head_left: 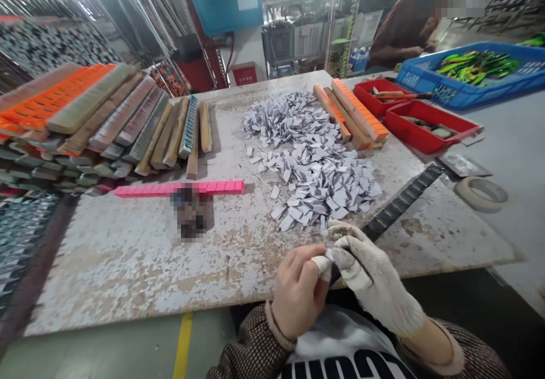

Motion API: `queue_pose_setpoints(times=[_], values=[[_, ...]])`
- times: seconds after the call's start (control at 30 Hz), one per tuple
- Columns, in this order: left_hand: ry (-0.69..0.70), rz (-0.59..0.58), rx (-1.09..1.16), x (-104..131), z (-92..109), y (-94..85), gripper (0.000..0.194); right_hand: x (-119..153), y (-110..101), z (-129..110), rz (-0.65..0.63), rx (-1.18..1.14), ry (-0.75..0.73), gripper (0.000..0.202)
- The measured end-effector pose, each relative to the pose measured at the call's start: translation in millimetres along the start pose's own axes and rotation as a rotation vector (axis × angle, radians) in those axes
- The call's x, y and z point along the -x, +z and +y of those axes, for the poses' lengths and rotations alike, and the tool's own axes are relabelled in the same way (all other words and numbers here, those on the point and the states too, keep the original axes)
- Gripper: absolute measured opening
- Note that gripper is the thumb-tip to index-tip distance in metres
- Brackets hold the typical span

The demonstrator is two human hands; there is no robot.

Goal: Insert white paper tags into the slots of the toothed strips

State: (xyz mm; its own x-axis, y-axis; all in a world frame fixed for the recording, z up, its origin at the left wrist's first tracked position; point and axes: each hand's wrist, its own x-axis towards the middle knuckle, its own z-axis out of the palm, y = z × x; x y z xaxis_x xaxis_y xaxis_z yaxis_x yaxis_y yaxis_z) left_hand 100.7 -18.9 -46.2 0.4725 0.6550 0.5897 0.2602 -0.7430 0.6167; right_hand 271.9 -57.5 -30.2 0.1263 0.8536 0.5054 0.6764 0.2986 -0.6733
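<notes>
Near the table's front edge my two hands meet at the fingertips. My left hand (pixel 301 291), bare except for white wrapping on a finger, is closed on a small white piece. My right hand (pixel 374 277) wears a white knit glove, and its fingers pinch at the same white piece (pixel 329 255). A long dark segmented strip (pixel 402 202) runs from beneath my hands toward the back right. Beyond them lies a large heap of small white pieces (pixel 327 180).
A pink segmented strip (pixel 221 187) lies left of centre, with stacked wooden bars (pixel 145 117) behind it. Orange strips (pixel 360 112), red trays (pixel 430 140), a blue basket (pixel 451 98) and a tape roll (pixel 483 193) are on the right. A person (pixel 400 24) sits at the back.
</notes>
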Motion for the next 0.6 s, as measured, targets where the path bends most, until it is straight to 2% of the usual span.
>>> queue_pose_setpoints(times=[0.07, 0.13, 0.2, 0.23, 0.27, 0.33, 0.4, 0.5, 0.6], values=[[-0.105, -0.010, 0.103, 2.7, -0.9, -2.4, 0.021, -0.7, 0.5, -0.5, -0.006, -0.052, -0.002, 0.016], [-0.262, -0.046, 0.267, 3.2, -4.3, -7.9, 0.031, 0.7, -1.8, 1.5, -0.043, -0.081, -0.022, 0.017], [-0.398, -0.154, 0.403, 0.8, -8.3, -13.9, 0.031, 2.5, -5.4, 3.6, -0.102, -0.100, -0.022, 0.016], [-0.439, -0.224, 0.435, -1.3, -10.1, -16.3, 0.024, 3.0, -7.3, 4.1, -0.128, -0.111, -0.020, 0.016], [-0.459, -0.296, 0.449, -3.6, -11.4, -18.2, 0.026, 3.2, -9.1, 3.9, -0.150, -0.121, -0.014, 0.016], [-0.446, -0.389, 0.447, -8.1, -12.3, -20.1, 0.046, 2.7, -12.3, 1.9, -0.190, -0.134, -0.007, 0.019], [-0.396, -0.406, 0.446, -11.5, -10.0, -21.1, 0.055, 2.5, -14.5, -1.4, -0.213, -0.145, 0.000, 0.020], [-0.303, -0.410, 0.457, -15.2, 0.8, -24.5, 0.057, 7.6, -16.1, -4.5, -0.209, -0.148, 0.034, 0.016], [-0.158, -0.504, 0.536, -17.7, 15.4, -29.2, 0.055, 20.7, -17.8, -0.9, -0.194, -0.179, 0.080, 0.024]])
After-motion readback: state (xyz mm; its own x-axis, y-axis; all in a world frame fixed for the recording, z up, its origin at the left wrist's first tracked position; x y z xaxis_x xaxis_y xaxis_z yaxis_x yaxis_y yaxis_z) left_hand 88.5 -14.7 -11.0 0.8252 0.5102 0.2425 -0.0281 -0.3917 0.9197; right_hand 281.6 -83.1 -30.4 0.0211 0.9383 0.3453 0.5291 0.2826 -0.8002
